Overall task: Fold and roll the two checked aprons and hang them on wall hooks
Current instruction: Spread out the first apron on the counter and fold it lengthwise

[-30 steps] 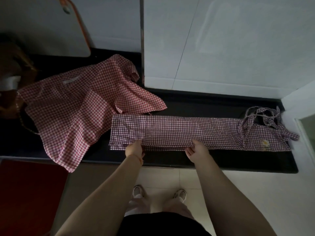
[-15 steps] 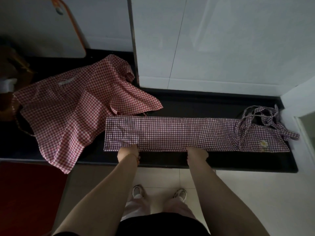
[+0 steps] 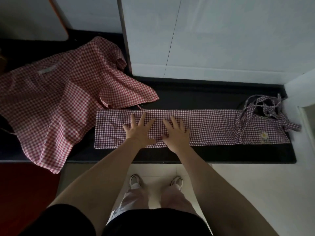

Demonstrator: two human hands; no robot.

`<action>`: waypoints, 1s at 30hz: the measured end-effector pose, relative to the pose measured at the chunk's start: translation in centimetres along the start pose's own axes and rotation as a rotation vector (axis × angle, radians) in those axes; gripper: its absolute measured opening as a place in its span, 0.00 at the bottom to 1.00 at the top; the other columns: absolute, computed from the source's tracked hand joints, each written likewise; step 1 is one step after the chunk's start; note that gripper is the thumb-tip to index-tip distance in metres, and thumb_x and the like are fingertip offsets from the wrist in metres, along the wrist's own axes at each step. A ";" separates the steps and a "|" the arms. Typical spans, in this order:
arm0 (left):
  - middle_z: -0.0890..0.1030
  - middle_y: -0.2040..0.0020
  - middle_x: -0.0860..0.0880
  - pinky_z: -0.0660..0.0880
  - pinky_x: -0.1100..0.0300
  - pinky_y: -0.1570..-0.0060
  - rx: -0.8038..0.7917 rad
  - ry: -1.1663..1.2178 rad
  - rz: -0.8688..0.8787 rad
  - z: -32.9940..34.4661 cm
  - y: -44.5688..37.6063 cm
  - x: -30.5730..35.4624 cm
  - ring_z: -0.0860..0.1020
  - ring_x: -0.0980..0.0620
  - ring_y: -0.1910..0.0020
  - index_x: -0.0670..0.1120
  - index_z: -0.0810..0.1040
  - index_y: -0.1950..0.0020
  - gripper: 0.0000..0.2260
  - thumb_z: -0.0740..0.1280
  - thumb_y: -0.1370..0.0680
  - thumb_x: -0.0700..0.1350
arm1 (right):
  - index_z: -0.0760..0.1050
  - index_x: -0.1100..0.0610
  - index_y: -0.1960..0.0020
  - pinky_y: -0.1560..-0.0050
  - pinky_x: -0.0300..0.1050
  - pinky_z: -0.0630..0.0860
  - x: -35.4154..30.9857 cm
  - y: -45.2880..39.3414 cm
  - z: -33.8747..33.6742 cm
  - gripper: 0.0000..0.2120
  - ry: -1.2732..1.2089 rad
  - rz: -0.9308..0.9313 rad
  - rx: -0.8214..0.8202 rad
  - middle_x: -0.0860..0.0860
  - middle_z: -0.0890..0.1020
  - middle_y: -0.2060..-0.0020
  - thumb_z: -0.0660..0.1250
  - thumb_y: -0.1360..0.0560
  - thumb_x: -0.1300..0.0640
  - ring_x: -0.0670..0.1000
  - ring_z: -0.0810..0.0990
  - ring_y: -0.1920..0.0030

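Observation:
A purple-and-white checked apron [image 3: 213, 126] lies folded into a long narrow strip along the black counter [image 3: 221, 152]. Its tangled straps [image 3: 262, 109] and a small daisy patch [image 3: 264, 135] are at the right end. My left hand [image 3: 139, 130] and my right hand [image 3: 176, 133] lie flat on the strip's middle, side by side, fingers spread, holding nothing. A red-and-white checked apron [image 3: 56, 99] lies crumpled and unfolded on the counter's left part, one corner hanging over the front edge.
White tiled wall [image 3: 221, 40] rises right behind the counter, with a corner jutting out at the right [image 3: 301, 92]. A board with an orange rim [image 3: 34, 17] leans at the back left. A red mat [image 3: 25, 193] covers the floor on the left. My shoes [image 3: 155, 182] stand on pale tiles.
Both hands left the strip's near edge, moved forward onto its middle and flattened out with fingers spread. The near edge was folded over, so the strip looks flatter.

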State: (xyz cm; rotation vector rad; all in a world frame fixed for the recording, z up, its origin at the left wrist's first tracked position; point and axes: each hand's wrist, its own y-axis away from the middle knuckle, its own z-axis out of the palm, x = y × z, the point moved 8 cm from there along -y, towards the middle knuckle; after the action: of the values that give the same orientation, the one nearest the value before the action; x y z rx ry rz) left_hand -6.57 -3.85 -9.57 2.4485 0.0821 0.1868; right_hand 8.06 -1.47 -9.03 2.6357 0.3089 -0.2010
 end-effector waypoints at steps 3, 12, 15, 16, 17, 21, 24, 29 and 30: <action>0.33 0.21 0.50 0.52 0.28 0.30 -0.035 -0.023 -0.016 -0.6 -0.3 -0.5 0.35 0.32 0.24 0.61 0.37 0.22 0.49 0.68 0.30 0.69 | 0.44 0.42 0.21 0.29 0.72 0.49 3.2 0.1 -0.5 0.43 0.015 0.107 -0.015 0.50 0.44 0.20 0.61 0.28 0.29 0.64 0.42 0.22; 0.61 0.25 0.38 0.63 0.39 0.31 0.106 -0.105 -0.205 -5.9 -1.3 6.8 0.59 0.36 0.26 0.42 0.62 0.24 0.30 0.61 0.22 0.56 | 0.71 0.55 0.38 0.41 0.52 0.73 14.0 1.3 -8.1 0.15 -0.044 0.266 0.400 0.56 0.75 0.39 0.64 0.22 0.50 0.55 0.74 0.39; 0.68 0.31 0.42 0.69 0.46 0.35 0.285 0.040 0.024 -6.6 -1.6 13.5 0.66 0.42 0.32 0.45 0.68 0.29 0.21 0.62 0.22 0.47 | 0.72 0.56 0.45 0.43 0.50 0.73 18.2 2.6 -11.5 0.10 0.062 0.288 0.536 0.56 0.76 0.43 0.67 0.25 0.59 0.55 0.74 0.43; 0.68 0.30 0.43 0.69 0.46 0.35 0.290 0.084 0.101 -6.4 -1.4 15.6 0.66 0.43 0.32 0.46 0.68 0.30 0.20 0.62 0.22 0.46 | 0.72 0.56 0.44 0.43 0.51 0.73 19.4 2.8 -12.0 0.11 0.086 0.309 0.544 0.57 0.75 0.43 0.67 0.26 0.59 0.56 0.74 0.43; 0.67 0.30 0.44 0.69 0.46 0.34 0.280 0.113 0.163 -6.0 -1.5 18.4 0.65 0.43 0.31 0.47 0.68 0.29 0.20 0.62 0.22 0.45 | 0.71 0.56 0.43 0.43 0.52 0.74 21.5 3.1 -12.5 0.13 0.078 0.336 0.550 0.58 0.75 0.42 0.68 0.26 0.58 0.57 0.74 0.43; 0.59 0.24 0.46 0.65 0.41 0.31 0.155 0.116 0.255 -3.5 -2.1 26.6 0.59 0.42 0.26 0.55 0.61 0.24 0.25 0.61 0.20 0.47 | 0.63 0.62 0.30 0.39 0.56 0.74 28.2 2.8 -10.6 0.35 -0.412 0.510 0.319 0.59 0.75 0.37 0.71 0.27 0.43 0.61 0.76 0.38; 0.52 0.21 0.45 0.64 0.37 0.31 0.090 0.016 0.169 -1.5 -3.0 29.1 0.52 0.37 0.24 0.57 0.55 0.22 0.28 0.62 0.20 0.53 | 0.71 0.61 0.32 0.37 0.51 0.73 29.2 2.2 -8.0 0.28 -0.404 0.399 0.091 0.58 0.77 0.37 0.70 0.26 0.48 0.59 0.76 0.37; 0.47 0.21 0.45 0.61 0.34 0.31 0.078 -0.002 0.097 -0.6 -3.5 29.8 0.48 0.34 0.23 0.58 0.53 0.22 0.31 0.64 0.21 0.57 | 0.79 0.59 0.49 0.47 0.46 0.74 31.4 2.4 -7.9 0.09 -0.737 0.463 0.161 0.55 0.82 0.50 0.63 0.22 0.56 0.55 0.78 0.50; 0.47 0.21 0.46 0.61 0.33 0.31 0.076 -0.003 0.094 -0.5 -3.5 29.6 0.47 0.35 0.23 0.58 0.53 0.22 0.31 0.64 0.22 0.57 | 0.80 0.58 0.53 0.46 0.50 0.76 31.9 2.3 -7.6 0.08 -0.874 0.511 0.149 0.55 0.82 0.52 0.63 0.23 0.56 0.55 0.79 0.51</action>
State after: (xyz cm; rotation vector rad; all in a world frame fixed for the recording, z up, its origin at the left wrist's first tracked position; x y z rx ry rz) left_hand 22.60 2.28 -8.06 2.5306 -0.0277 0.2248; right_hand 40.02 5.90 -7.55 2.3779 -0.6735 -1.1611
